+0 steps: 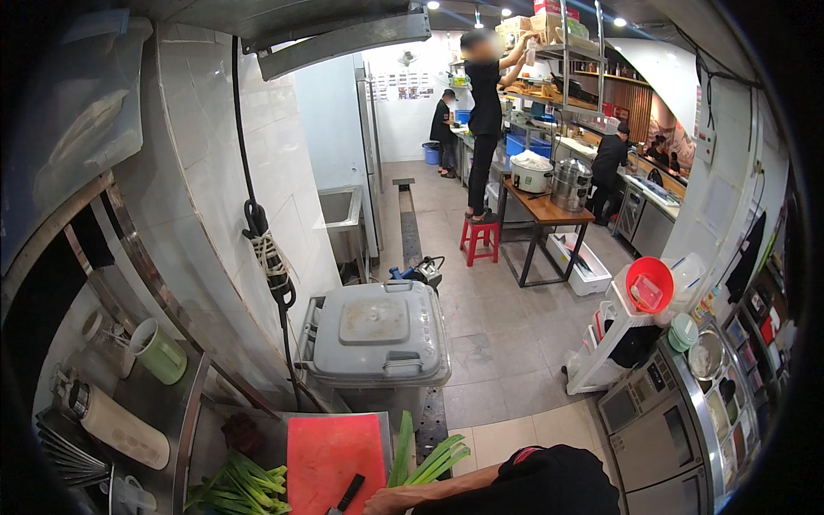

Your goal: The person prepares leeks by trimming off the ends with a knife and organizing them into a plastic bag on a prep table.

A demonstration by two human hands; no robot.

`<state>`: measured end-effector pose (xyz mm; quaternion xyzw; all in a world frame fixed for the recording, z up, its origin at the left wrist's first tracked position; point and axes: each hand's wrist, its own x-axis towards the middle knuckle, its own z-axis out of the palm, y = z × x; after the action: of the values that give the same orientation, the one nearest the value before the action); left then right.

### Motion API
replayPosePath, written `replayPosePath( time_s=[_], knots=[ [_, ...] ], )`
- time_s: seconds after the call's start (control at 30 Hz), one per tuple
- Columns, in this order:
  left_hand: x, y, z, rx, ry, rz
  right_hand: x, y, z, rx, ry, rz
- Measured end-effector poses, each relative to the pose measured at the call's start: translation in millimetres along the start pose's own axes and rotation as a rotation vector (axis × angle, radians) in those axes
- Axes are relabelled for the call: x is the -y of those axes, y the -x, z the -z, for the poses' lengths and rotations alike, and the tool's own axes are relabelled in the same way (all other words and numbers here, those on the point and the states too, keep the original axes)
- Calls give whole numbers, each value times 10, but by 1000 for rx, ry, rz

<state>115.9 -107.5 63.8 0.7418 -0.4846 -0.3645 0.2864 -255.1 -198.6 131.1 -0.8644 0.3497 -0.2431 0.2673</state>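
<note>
My right hand (pixel 382 501) is at the bottom edge beside a red cutting board (pixel 335 444), its forearm reaching in from the right out of a black sleeve. Long green onion leaves (pixel 434 465) stick out behind the wrist; the fingers are partly cut off, so a hold on them cannot be told. A knife with a black handle (pixel 353 490) lies on the board, its blade mostly cut off. More green onions (pixel 248 484) are piled along the board's left side. My left hand is out of view.
A lidded grey bin (pixel 376 328) stands beyond the board. At left, a steel shelf holds a green pitcher (pixel 159 354) and a beige bottle (pixel 122 428). A person (pixel 483 109) stands on a red stool (pixel 479 241); two others work farther back. A white cart (pixel 599 354) is at right.
</note>
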Motion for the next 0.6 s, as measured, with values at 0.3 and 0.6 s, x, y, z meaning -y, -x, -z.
replayPosePath(
  time_s=[0.3, 0.6],
  knots=[
    [-88, -12, -11, 20, 3, -17, 4, -70, -38, 147, 9, -125],
    [87, -114, 58, 53, 76, 8, -74, -132, -108, 250, 26, -155]
  ],
)
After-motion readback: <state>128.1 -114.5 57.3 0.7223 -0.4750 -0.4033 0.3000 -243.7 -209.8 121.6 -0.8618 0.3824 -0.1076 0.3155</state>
